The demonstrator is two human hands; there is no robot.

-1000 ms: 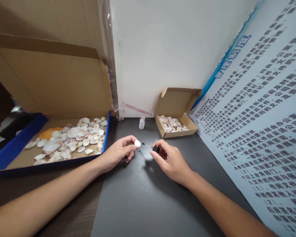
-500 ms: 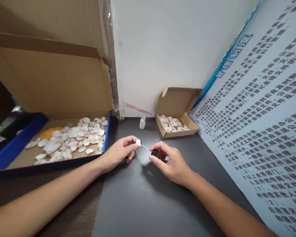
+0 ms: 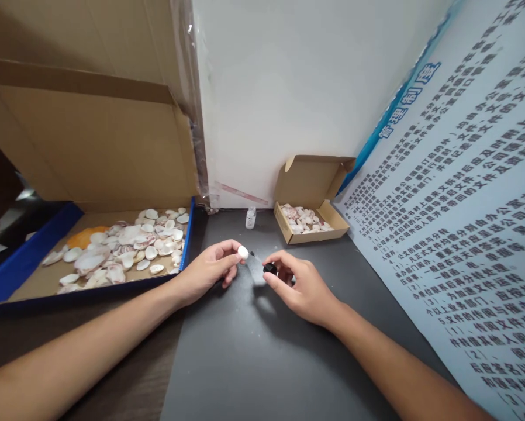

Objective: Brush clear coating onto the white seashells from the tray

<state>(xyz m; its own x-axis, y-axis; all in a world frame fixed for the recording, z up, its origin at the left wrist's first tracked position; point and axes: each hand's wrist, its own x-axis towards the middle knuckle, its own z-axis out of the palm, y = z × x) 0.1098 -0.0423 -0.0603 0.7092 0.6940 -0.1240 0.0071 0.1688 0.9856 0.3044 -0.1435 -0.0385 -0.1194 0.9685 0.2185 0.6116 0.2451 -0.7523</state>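
In the head view, a white shell (image 3: 243,252) is pinched in the left hand (image 3: 218,266); a black-capped brush (image 3: 270,269) is gripped by the right hand (image 3: 300,283), its tip (image 3: 251,254) between the hands, just beside the shell. Brushing is the apparent step; light contact seems called for.

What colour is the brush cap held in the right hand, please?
The brush cap in the right hand is black, seen in the head view.

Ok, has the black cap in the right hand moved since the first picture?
Yes, slightly: against the small bottle, the black cap sits farther left, nearer the white shell.
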